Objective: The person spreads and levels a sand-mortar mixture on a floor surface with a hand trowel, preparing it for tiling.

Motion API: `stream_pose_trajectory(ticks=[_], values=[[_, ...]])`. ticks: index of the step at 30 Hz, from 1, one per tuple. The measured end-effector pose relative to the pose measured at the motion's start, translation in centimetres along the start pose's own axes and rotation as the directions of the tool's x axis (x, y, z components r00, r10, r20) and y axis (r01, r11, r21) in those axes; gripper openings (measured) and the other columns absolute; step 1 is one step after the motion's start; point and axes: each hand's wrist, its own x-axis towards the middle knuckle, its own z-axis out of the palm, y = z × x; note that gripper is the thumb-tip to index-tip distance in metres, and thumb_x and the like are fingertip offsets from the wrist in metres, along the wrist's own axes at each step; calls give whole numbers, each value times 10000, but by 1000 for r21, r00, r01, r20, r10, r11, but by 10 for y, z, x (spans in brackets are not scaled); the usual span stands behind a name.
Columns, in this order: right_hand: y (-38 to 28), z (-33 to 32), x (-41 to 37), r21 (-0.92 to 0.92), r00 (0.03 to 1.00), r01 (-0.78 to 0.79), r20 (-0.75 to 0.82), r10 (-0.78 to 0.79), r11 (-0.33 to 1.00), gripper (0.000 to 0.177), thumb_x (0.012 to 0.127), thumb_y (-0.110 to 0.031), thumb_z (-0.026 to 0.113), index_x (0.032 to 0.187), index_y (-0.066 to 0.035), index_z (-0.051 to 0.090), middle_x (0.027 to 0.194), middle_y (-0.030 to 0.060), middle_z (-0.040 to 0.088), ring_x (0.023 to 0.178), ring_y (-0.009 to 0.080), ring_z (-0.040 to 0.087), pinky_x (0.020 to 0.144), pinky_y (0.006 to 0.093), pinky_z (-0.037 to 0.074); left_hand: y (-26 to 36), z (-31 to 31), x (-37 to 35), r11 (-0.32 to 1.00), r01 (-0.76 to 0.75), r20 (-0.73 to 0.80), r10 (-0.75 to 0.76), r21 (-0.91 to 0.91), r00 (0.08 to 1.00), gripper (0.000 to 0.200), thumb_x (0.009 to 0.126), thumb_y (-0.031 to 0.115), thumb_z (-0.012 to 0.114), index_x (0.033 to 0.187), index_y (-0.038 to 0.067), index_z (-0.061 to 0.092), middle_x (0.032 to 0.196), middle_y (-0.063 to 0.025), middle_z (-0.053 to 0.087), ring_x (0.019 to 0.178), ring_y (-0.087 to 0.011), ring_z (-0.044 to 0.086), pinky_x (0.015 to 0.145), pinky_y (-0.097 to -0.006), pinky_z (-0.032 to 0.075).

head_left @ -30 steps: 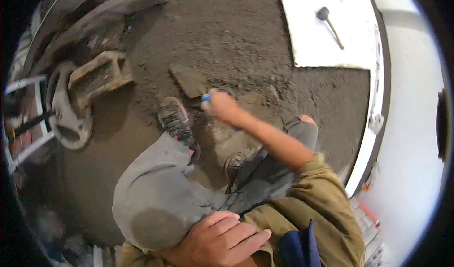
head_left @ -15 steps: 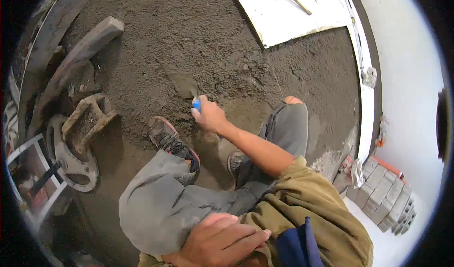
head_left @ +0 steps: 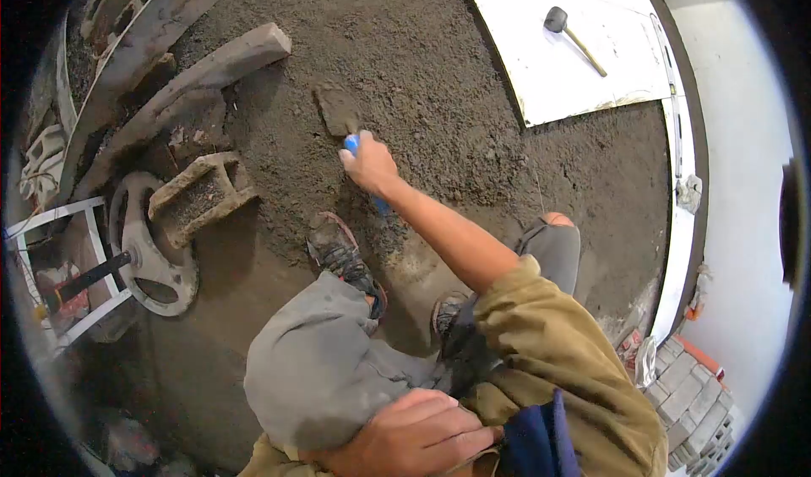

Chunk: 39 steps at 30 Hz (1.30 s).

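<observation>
My right hand (head_left: 372, 166) is closed around the blue handle of a trowel (head_left: 340, 114). The trowel's blade lies on a bed of rough, damp grey mortar (head_left: 422, 80), pointing forward and left. Below the fist, the lower end of the blue handle shows. My left hand (head_left: 422, 433) rests on my lap, its fingers stretched out and nothing in it. Close to my right hand stands one dusty shoe (head_left: 340, 249), at the near edge of the mortar.
White tiles (head_left: 549, 80) at upper right carry a rubber mallet (head_left: 574, 38). A hollow block (head_left: 203, 194), a curved beam (head_left: 220, 67) and a wheel with a frame (head_left: 152, 257) stand at left. Stacked grey blocks (head_left: 693, 397) sit by the white wall (head_left: 743, 156).
My right hand has moved the trowel forward and left over the mortar. My view has shifted, so the surroundings appear lower and further right. The left hand stays on my lap.
</observation>
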Motion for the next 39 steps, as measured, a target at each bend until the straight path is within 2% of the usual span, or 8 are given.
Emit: stream_pose_trajectory(ticks=[7,14,21,25,29,34,36,39], values=[[41,-5,-21,298,855,-347,-289,430,889,447,898,-366,595,1110,12,487,1003,282,656,921,456,647,812,547,498,10,-29,9,998,64,87,-63,-10,994,230,838,104,673,1059,44,680,849,-54,617,758,-220,606,701,-351,445],[19,-11,54,155,983,-1,-180,29,988,480,870,-380,601,1082,35,488,990,315,642,943,499,618,825,550,488,5,-30,13,987,77,213,-46,-138,976,273,763,76,698,1034,45,694,846,-57,641,731,-223,603,698,-357,439],[72,-50,-62,737,677,-302,-282,680,605,372,884,-258,611,1017,20,402,744,152,583,552,293,617,452,395,520,14,-30,19,995,98,138,-95,-11,986,267,734,100,699,994,39,710,852,-65,652,723,-254,602,678,-366,426],[107,-21,-7,238,669,-95,-704,239,967,354,864,-275,619,1010,21,493,783,172,628,563,281,627,471,419,516,12,-28,22,990,124,207,-107,-72,973,273,713,92,702,981,38,713,846,-65,646,720,-250,597,669,-367,425],[61,-77,53,684,916,-95,-225,332,724,264,878,-267,628,819,-46,496,596,68,537,473,209,566,434,362,469,8,-17,20,995,76,140,-66,-68,988,296,688,97,702,977,36,712,838,-62,640,702,-244,588,654,-364,417],[160,-31,-26,614,738,-145,-454,498,776,300,867,-315,616,924,-25,560,805,158,634,514,229,614,459,383,476,11,-26,22,996,82,229,-74,-24,971,294,703,88,684,990,36,709,863,-65,642,713,-230,581,638,-350,406],[111,-60,-106,866,663,-222,-203,721,448,217,903,-244,594,922,-81,452,647,41,489,453,158,499,382,337,442,12,-25,23,997,68,198,-62,-25,978,297,714,91,676,1004,38,706,867,-60,636,715,-225,580,633,-346,404],[126,-65,-114,838,678,-257,-200,707,482,184,894,-231,574,934,-60,517,663,52,520,472,162,535,416,342,477,-1,-30,24,996,23,224,-4,-82,975,309,736,98,665,1038,41,697,866,-52,623,718,-218,582,634,-338,406]])
